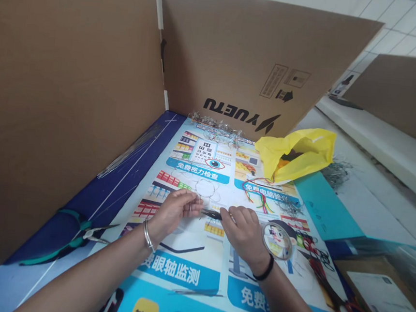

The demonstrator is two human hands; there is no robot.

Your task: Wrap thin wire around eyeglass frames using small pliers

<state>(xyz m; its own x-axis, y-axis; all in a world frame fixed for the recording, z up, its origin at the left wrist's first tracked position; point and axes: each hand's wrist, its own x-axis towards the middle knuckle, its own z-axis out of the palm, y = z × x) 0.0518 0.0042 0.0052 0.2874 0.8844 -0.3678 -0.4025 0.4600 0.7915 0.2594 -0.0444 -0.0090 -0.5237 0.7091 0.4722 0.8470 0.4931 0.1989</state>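
Note:
My left hand [180, 208] is closed in a pinch on a thin wire flower [205, 189], whose looped petals stand above the fingertips. In my right hand [240, 231] is a pair of pliers [210, 214], its dark narrow jaws pointing left toward the pinched wire. The pliers' handles are mostly hidden in the fist. Whether the jaws touch the wire is too small to tell. Both hands are over a printed poster sheet [183, 226]. To the right of the right hand lies a clear round spool or tape roll [277, 239].
Green-handled pliers [64, 243] lie at left, red-handled scissors [344, 306] at lower right. Loose wires [131, 152] rest by the cardboard wall [71, 90]. Coloured cords [264, 202] lie near a yellow bag [297, 151]. Twisted wire pieces [221, 130] line the back. Short wires [196, 293] lie in front.

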